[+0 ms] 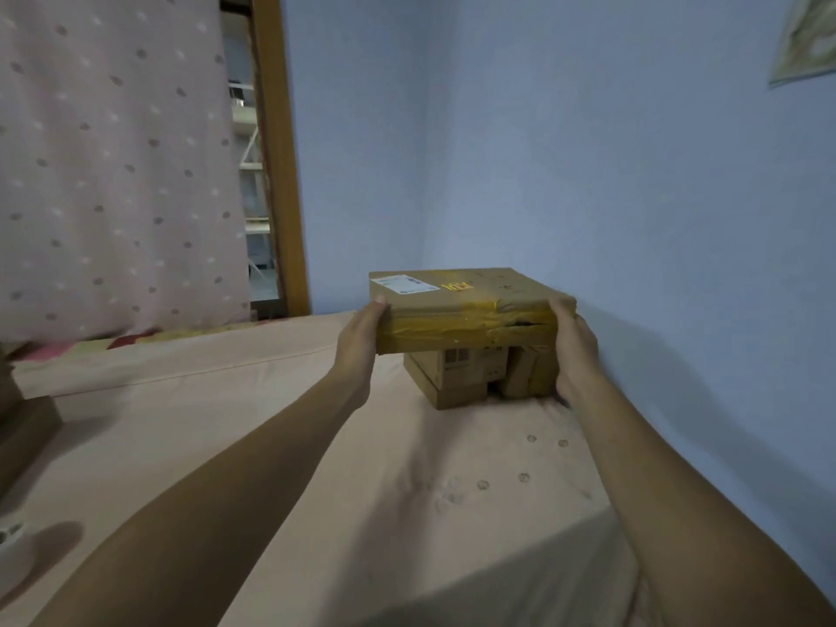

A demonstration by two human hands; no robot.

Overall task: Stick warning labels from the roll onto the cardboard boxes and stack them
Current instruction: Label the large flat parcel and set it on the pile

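A flat cardboard box (466, 310) wrapped in brown tape sits level on top of smaller cardboard boxes (457, 377) near the blue wall. A yellow warning label (458, 286) and a white shipping label (405, 284) lie on its top face. My left hand (362, 332) grips the box's left end, thumb on the top edge. My right hand (574, 346) grips its right end. Whether the big box rests fully on the smaller ones or hovers just above them I cannot tell. The label roll is out of view.
The boxes stand on a pink bedsheet (362, 491). The blue wall (633, 196) runs close along the right. A dotted pink curtain (113, 151) and a wooden door frame (280, 151) are at the back left. Another cardboard box (22, 427) sits at the left edge.
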